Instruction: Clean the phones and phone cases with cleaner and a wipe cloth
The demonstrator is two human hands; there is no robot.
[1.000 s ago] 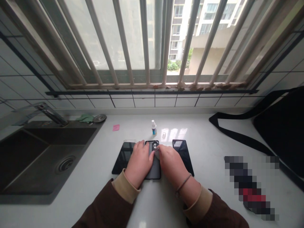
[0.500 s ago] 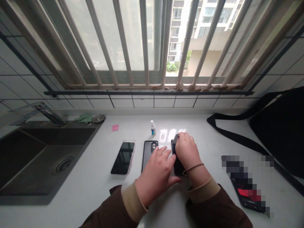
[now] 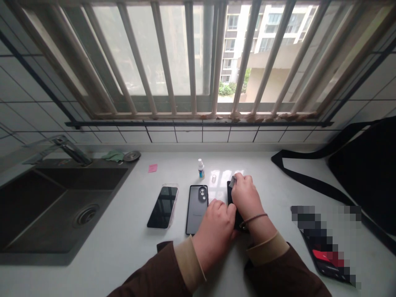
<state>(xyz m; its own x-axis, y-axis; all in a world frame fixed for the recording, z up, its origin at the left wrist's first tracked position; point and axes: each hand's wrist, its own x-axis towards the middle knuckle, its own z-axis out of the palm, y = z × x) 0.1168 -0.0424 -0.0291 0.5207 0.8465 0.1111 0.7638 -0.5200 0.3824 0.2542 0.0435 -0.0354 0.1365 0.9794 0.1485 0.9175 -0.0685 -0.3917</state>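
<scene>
A dark phone lies on the white counter, mostly covered by both hands. My right hand is closed on a small grey cloth at the phone's upper end. Against the phone's left side rests my left hand, its fingers curled round the edge. Just left of it lies a black-framed phone case with a camera cutout. Another phone, screen up on a clear case, is farther left. A small white spray bottle stands behind the case, with its clear cap to the right.
At the left is a dark sink with a faucet, a green cloth and a metal strainer. A pink note lies behind the phones. A black bag with its strap and a partly blurred black-and-red item are at the right.
My left hand has moved right, its fingers now curled at the phone's edge, and more of the black-framed case shows. The view has shifted slightly.
</scene>
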